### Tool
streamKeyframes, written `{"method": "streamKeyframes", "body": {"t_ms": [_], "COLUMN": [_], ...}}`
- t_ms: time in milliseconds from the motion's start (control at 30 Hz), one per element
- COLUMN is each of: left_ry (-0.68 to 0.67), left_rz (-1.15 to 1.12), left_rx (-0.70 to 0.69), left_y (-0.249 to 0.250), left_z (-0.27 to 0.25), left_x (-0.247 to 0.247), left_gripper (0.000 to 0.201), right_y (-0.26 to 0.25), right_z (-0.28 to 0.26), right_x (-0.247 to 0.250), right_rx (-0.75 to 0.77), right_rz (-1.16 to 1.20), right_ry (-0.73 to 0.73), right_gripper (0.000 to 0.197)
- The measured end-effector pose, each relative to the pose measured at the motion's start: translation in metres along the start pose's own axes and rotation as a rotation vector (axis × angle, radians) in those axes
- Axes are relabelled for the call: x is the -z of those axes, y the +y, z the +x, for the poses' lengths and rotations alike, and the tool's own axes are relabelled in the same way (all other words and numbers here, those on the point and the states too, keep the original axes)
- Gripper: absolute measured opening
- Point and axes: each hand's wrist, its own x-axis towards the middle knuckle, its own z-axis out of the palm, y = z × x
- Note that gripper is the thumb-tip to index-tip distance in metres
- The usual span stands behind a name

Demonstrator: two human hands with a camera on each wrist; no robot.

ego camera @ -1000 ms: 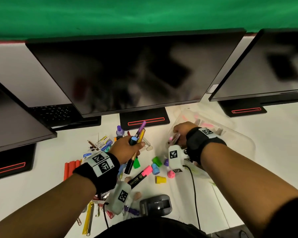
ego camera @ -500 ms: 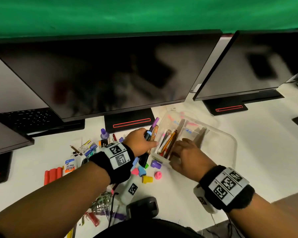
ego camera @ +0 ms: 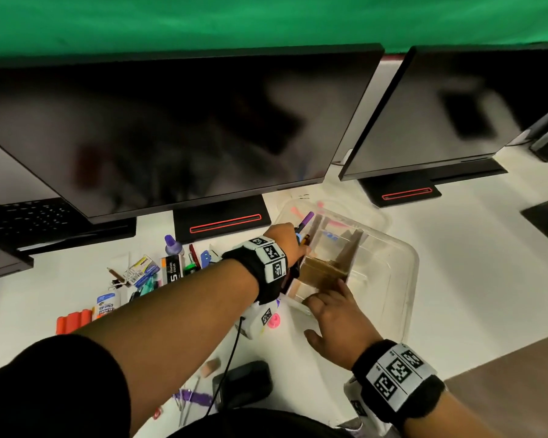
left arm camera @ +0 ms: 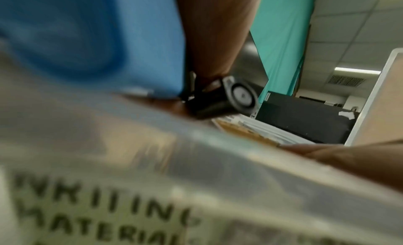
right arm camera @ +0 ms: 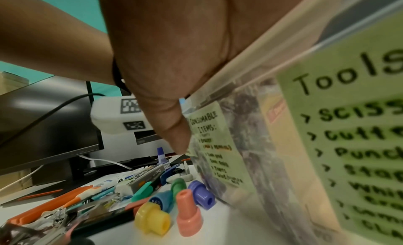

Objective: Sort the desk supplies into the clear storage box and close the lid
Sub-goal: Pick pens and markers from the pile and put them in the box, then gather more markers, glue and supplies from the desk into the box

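Observation:
The clear storage box [ego camera: 407, 279] stands on the white desk right of centre, lid off, with cardboard dividers inside. My left hand [ego camera: 287, 245] grips a bundle of markers and pencils [ego camera: 307, 219] above the box's left compartment, purple tip pointing up. My right hand [ego camera: 332, 311] holds the box's near-left rim: fingers lie over the edge and the thumb [right arm camera: 174, 136] presses the outer wall [right arm camera: 250, 171] beside a green label. The blurred left wrist view shows a "writing materials" label [left arm camera: 104, 214] on the box wall. The hand hides the bundle's lower ends.
Loose supplies lie left of the box: coloured caps [right arm camera: 152, 221], a glue stick [ego camera: 108, 303], orange sticks [ego camera: 72, 320], an ink bottle [ego camera: 171, 245], a staples box [ego camera: 173, 270]. A black device [ego camera: 244, 384] sits near the front edge. Monitors [ego camera: 178, 128] line the back.
My left hand carried the bundle rightward from over the pile to above the box. My right hand drew back out of the box to its near rim. The head view swung right.

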Motion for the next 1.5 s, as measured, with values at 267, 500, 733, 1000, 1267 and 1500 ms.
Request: {"method": "streamKeyframes", "body": {"t_ms": [267, 500, 733, 1000, 1267, 1500], "left_ry": [-0.042, 0.012, 0.155, 0.150, 0.041, 0.024], "left_rz": [-0.119, -0.151, -0.334, -0.225, -0.106, 0.055], "left_rx": [0.052, -0.100, -0.158, 0.080, 0.234, 0.361], "left_y": [0.000, -0.008, -0.058, -0.183, -0.263, -0.284], "left_z": [0.012, 0.009, -0.018, -0.074, -0.116, -0.129], "left_x": [-0.009, -0.003, 0.031, 0.051, 0.032, 0.030], "left_gripper": [0.055, 0.057, 0.020, 0.019, 0.029, 0.028], "right_y": [0.002, 0.002, 0.001, -0.027, -0.102, -0.140], "right_z": [0.001, 0.005, 0.007, 0.018, 0.069, 0.107], "right_x": [0.011, 0.017, 0.018, 0.034, 0.007, -0.032], "right_rx": [-0.025, -0.060, -0.034, -0.171, 0.279, 0.333], "right_rz": [0.051, 0.050, 0.042, 0.401, 0.266, 0.026], "right_ry": [-0.100, -0.154, -0.120, 0.189, -0.073, -0.451], "right_gripper": [0.045, 0.041, 0.035, 0.014, 0.020, 0.038]}}
